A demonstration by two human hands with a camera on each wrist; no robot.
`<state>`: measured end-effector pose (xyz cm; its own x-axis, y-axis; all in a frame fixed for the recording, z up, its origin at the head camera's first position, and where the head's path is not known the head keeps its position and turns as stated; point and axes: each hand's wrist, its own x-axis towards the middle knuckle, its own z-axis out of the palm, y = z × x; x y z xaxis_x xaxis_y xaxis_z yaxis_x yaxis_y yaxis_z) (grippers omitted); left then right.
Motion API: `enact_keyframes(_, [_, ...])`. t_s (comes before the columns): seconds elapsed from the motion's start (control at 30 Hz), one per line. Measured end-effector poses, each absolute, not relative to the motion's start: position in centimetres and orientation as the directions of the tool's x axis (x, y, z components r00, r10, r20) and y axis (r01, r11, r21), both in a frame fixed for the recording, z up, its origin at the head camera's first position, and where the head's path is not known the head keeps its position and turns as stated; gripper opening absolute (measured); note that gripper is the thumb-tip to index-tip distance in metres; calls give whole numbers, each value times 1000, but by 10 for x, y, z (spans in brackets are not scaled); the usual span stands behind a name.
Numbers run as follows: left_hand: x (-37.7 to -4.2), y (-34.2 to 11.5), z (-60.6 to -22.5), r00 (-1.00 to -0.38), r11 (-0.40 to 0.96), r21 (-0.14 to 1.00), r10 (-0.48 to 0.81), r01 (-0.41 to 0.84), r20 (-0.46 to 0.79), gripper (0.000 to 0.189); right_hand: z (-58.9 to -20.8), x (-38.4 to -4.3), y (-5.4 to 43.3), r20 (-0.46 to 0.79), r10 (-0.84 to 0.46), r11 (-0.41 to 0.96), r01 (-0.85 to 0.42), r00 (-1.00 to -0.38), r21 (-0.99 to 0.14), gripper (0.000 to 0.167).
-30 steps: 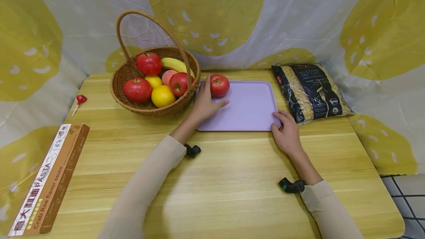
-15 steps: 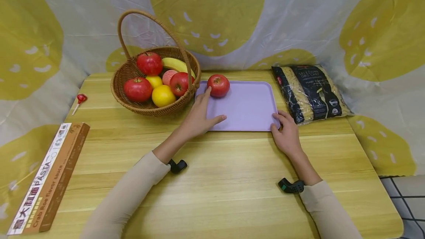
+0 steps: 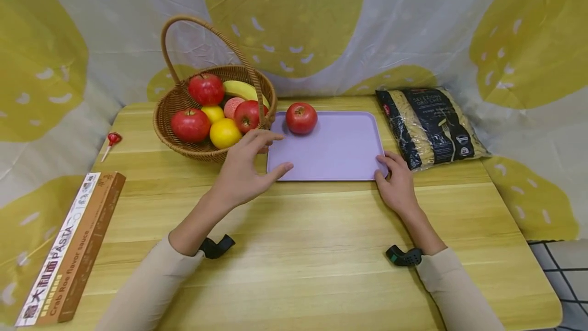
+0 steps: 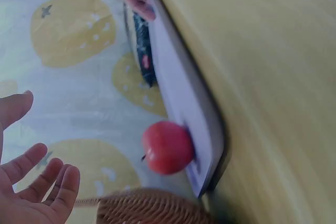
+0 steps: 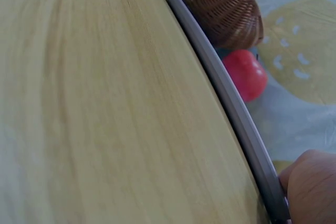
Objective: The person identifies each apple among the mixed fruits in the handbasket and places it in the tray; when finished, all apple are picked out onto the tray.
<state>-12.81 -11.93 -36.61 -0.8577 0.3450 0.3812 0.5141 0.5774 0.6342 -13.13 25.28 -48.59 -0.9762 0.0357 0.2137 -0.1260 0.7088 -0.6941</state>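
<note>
A red apple (image 3: 301, 118) sits at the back left of a lilac tray (image 3: 340, 155) on the wooden table. My left hand (image 3: 243, 170) hovers in front of the wicker basket, by the tray's left end, holding nothing. Its thumb and fingers are spread apart in the left wrist view, away from the apple (image 4: 168, 147). My right hand (image 3: 397, 185) grips the tray's right end near the front corner, fingers and thumb over the rim. In the right wrist view, part of that hand (image 5: 314, 187) shows at the near end of the tray (image 5: 231, 95).
The wicker basket (image 3: 158, 126) holds several apples, yellow fruits, a banana and a pink ball-shaped item. A bag of penne pasta (image 3: 429, 129) lies right of the tray. At the left are a lollipop (image 3: 113, 139) and a long pasta box (image 3: 75, 249). A patterned cloth hangs behind.
My left hand has let go of the apple and drawn back left and toward me, fingers spread. The apple stays on the tray. My right hand keeps its place at the tray's end.
</note>
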Motion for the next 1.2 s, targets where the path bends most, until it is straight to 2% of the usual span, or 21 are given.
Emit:
enact_keyframes(0.13, [-129,-140,-352,-854,588,624,292,515,430,51,-486,-132,253,216,39,709,-126,-976,-694,40])
enact_keyframes(0.3, [-141,-168,-342,-885,621,642,209,449,417,48,-486,-132,252,215,39,706,-125,-976,-697,40])
enact_keyframes(0.57, [-164,-217,-330,-959,782,577,89,234,269,73,-486,-132,252,213,45,698,-122,-976,-706,40])
enact_keyframes(0.73, [-176,-243,-334,-987,835,538,31,113,160,85,-486,-133,253,211,49,701,-117,-976,-703,40])
enact_keyframes(1.2, [-195,-268,-344,-996,892,447,30,67,89,94,-485,-132,251,206,53,695,-112,-977,-710,40])
